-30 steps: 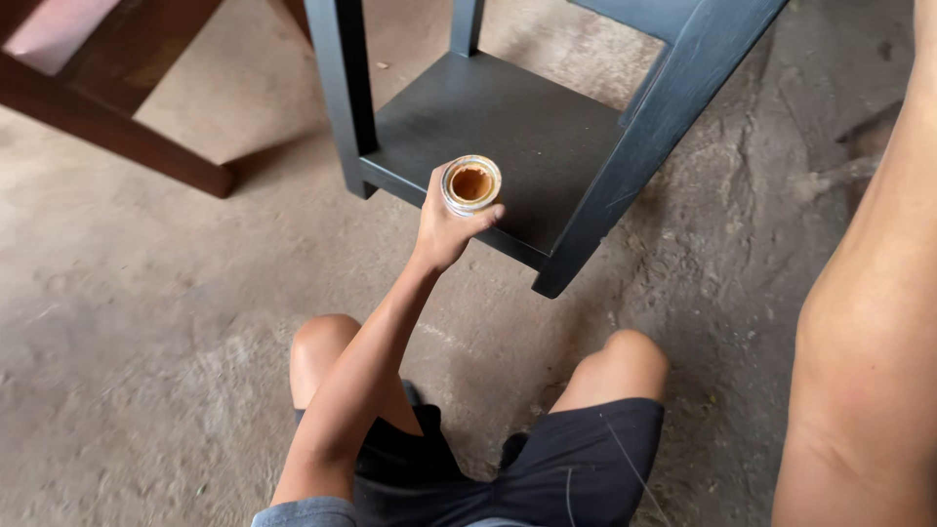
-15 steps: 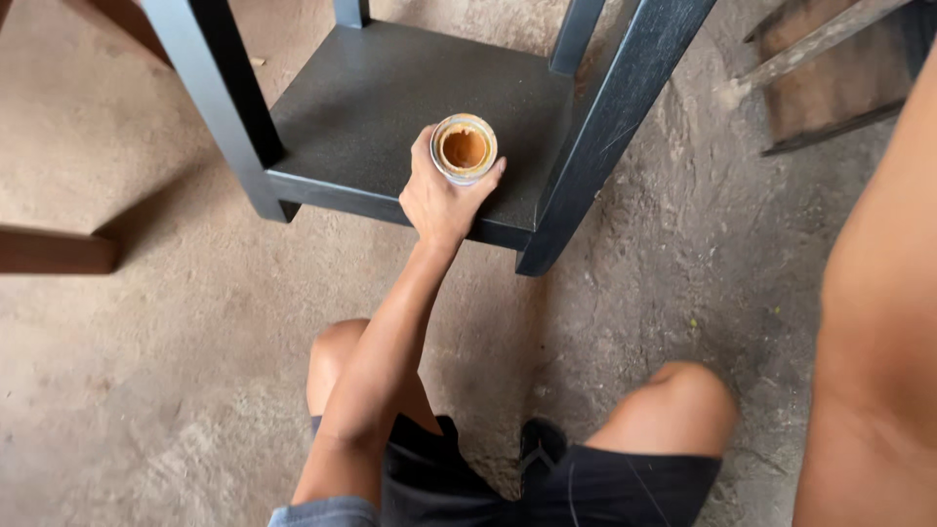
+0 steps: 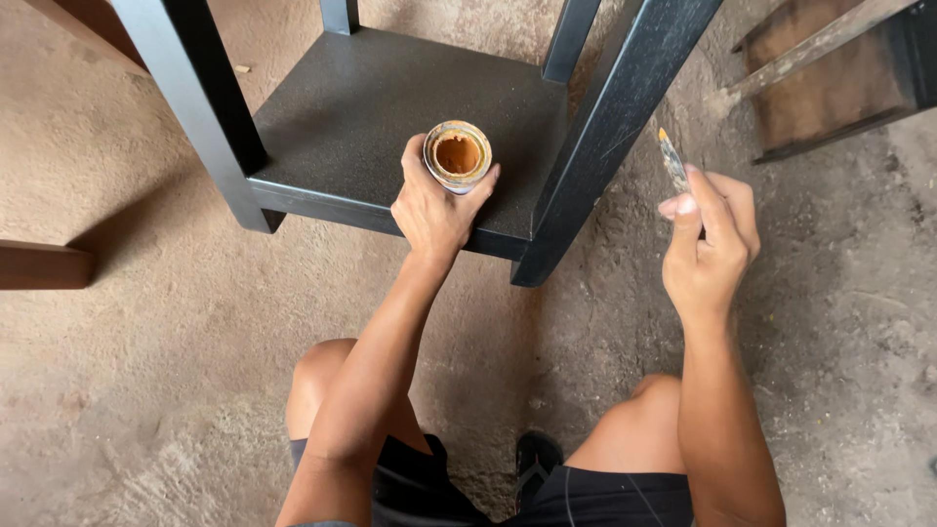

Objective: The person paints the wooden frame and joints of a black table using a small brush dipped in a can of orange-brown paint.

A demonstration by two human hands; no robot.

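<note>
L hand (image 3: 434,210) closed round small orange-stained cup (image 3: 458,155), upright on black shelf (image 3: 361,107), front edge; R hand (image 3: 708,244) pinches thin brush (image 3: 672,162), long axis tipped toward 11 o'clock; cup lies ~10 o'clock of R hand, L nearer.

Count: 2 hands (image 3: 434,210) (image 3: 708,249), 1 paint can (image 3: 458,156), 1 brush (image 3: 673,161), 1 black stool (image 3: 390,98).
</note>
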